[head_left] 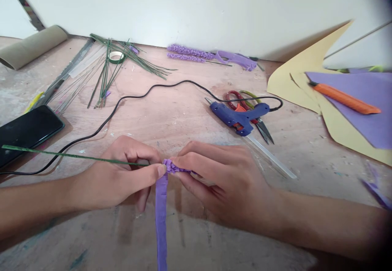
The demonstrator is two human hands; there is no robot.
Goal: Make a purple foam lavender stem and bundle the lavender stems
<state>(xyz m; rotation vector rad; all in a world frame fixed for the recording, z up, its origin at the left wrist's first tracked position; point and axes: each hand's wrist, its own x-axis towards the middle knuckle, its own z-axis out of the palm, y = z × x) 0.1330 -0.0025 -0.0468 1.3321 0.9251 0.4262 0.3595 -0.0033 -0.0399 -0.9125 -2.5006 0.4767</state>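
Purple paper strip (161,218), where does it lie?

At six o'clock on the wooden worktop (183,120). Its gathered top end sits between the two hands, and the loose tail runs straight down toward six, out of the picture.

And the hands?

Together, fingertips almost meeting. The left hand (122,175) is pinched on a green wire (61,155) that runs off toward nine o'clock; its thumb presses on the ruffled end of the strip. The right hand (220,179) is closed on that same ruffled end from the three o'clock side.

What lies near them?

A blue glue gun (240,116) at one o'clock from the hands, on its side, with a clear glue stick (272,159) sticking out of its back toward four. Red-handled scissors (237,99) lie partly under it. Its black cord (137,96) snakes across toward nine.

Further out?

A dark phone (27,131) at nine o'clock, close to the wire's far end. At eleven, a fan of green wires (105,73) with a tape roll (116,57) on top, and a cardboard tube (30,47) beyond. At twelve, against the wall, two purple ruffled stems (190,53). At two o'clock, a yellow sheet (306,88) under a purple sheet (364,116), with an orange cutter (344,98) lying on the purple one.
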